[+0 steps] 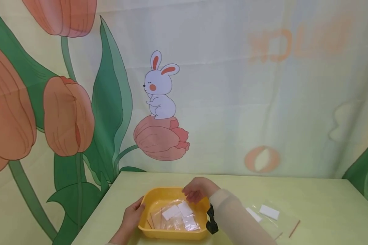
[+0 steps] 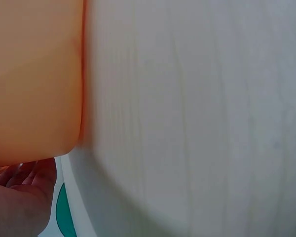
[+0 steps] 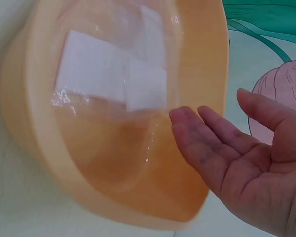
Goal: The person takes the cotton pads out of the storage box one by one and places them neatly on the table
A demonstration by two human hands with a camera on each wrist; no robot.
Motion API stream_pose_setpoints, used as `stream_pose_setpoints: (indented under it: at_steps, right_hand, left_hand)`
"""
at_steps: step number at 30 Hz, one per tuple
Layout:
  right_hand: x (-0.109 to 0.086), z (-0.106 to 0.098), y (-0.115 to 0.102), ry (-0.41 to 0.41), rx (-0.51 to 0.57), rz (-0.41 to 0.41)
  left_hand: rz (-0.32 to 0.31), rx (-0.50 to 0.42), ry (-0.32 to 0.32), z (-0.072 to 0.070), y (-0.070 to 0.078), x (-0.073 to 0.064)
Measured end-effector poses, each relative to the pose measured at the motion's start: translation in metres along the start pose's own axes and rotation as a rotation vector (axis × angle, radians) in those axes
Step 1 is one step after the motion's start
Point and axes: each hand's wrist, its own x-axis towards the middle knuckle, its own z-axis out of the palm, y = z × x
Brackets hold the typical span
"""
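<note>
A yellow plastic basin (image 1: 171, 234) stands on the table, and in it lie several clear zip bags (image 1: 176, 223) with red strips and white rectangular pieces (image 1: 170, 212). My left hand (image 1: 132, 216) grips the basin's left side at the rim; in the left wrist view the hand (image 2: 24, 197) is partly hidden by the basin wall (image 2: 34, 89). Over the basin's back right part is my right hand (image 1: 197, 189). The right wrist view shows that hand (image 3: 241, 163) palm up with loosely bent fingers and nothing in them, above the bags' white pieces (image 3: 91, 64).
More clear bags with white pieces (image 1: 269, 212) lie on the table right of the basin, near a red strip (image 1: 294, 228). A black strap device (image 1: 212, 219) sits at my right wrist. Behind the table (image 1: 319, 200) hangs a cloth printed with tulips and a rabbit (image 1: 162, 90).
</note>
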Motion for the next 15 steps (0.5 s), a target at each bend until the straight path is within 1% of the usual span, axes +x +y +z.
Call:
stream_pose_setpoints:
  at_steps: [4,7,9,15]
  right_hand:
    - [0.001,0.008,0.002,0.048,-0.027,0.013]
    - [0.002,0.012,0.004,0.082,-0.042,0.020]
    - [0.003,0.013,0.005,0.090,-0.047,0.027]
    - [0.008,0.017,0.012,0.090,-0.010,0.062]
  left_hand:
    - [0.015,0.005,0.011,0.000,0.000,-0.001]
    - [0.004,0.009,0.016,0.000,0.000,-0.001]
    - [-0.006,0.007,0.019,0.001,0.000,-0.001]
    - [-0.012,0.004,0.021,0.001,0.000,0.000]
